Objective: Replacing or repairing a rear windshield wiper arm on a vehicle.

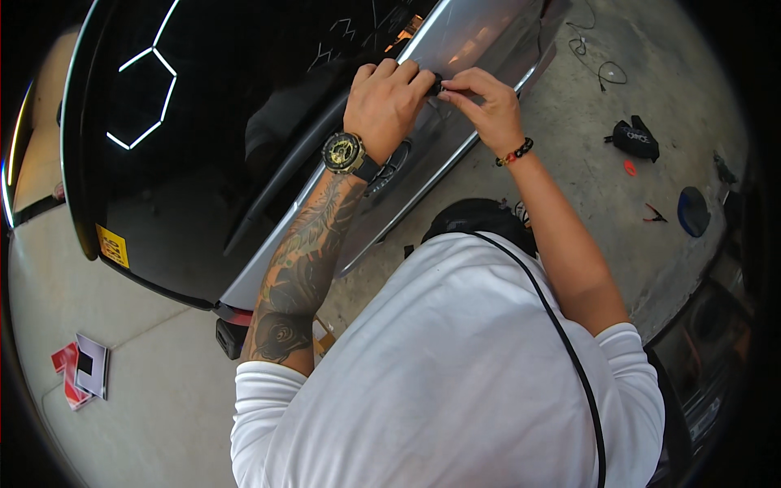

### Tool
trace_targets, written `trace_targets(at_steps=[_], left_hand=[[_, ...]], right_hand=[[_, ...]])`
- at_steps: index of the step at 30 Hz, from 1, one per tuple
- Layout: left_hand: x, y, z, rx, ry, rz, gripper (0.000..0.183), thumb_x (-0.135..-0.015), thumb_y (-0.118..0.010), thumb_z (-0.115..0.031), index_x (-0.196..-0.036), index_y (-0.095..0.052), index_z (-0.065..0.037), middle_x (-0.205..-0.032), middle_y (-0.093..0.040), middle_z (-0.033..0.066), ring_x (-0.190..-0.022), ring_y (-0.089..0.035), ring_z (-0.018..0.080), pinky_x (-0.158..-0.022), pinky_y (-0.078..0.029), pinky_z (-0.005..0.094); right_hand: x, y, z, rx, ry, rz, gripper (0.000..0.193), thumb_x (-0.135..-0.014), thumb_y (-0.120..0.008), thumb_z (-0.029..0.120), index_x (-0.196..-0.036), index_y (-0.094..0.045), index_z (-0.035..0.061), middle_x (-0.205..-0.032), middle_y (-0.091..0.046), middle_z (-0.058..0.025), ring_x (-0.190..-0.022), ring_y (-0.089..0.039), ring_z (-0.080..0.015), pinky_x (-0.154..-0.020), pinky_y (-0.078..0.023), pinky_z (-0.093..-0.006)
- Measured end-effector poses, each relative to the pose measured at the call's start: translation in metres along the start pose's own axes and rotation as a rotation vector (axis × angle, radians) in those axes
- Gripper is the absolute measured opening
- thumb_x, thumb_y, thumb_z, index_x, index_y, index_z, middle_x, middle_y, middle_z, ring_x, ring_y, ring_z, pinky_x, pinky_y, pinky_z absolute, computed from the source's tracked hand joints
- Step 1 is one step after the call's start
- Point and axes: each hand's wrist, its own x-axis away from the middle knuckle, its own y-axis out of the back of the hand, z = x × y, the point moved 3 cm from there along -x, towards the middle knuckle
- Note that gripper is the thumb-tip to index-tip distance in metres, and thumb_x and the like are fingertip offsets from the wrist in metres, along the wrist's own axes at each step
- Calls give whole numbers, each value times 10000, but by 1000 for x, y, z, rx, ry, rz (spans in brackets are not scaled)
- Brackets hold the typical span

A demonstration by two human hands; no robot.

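In front of me is a vehicle's rear with dark glass [187, 191] and a silver panel [468, 37]. A long black wiper arm [285, 175] lies along the glass. My left hand [386, 102], with a watch [343, 153] at its wrist, rests on the panel edge with its fingers bent. Those fingertips are at a small black part [436, 84], whose kind I cannot make out. From the other side, my right hand [488, 106] pinches the same part between thumb and forefinger. A round emblem [390, 169] shows partly behind my left wrist.
On the concrete floor to the right lie a black cable [598, 61], a black pouch [634, 140], an orange-red ring [630, 168], pliers [654, 213] and a dark blue oval object [694, 211]. Red and white boxes [81, 370] lie at lower left. A black cord [561, 325] runs over my shirt.
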Motion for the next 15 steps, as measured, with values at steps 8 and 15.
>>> trace_targets(at_steps=[8,15], left_hand=[[7,-2,4,-21,11,-19,282,-750,-777,-170,-992,-633,-168,-951,-624,-1,-916,-607,215,-794,-444,381],[2,-3,-6,-43,16,-126,157,-801,-719,-171,-942,-649,-168,-901,-620,-11,-880,-598,208,-793,-431,377]], right_hand=[[3,-4,14,247,125,-7,179,-846,-774,86,-1021,-752,61,-959,-728,-76,-845,-713,-231,-753,-555,-307],[3,1,15,226,28,-11,141,-859,-777,80,-985,-739,29,-938,-728,-90,-814,-716,-181,-741,-552,-295]])
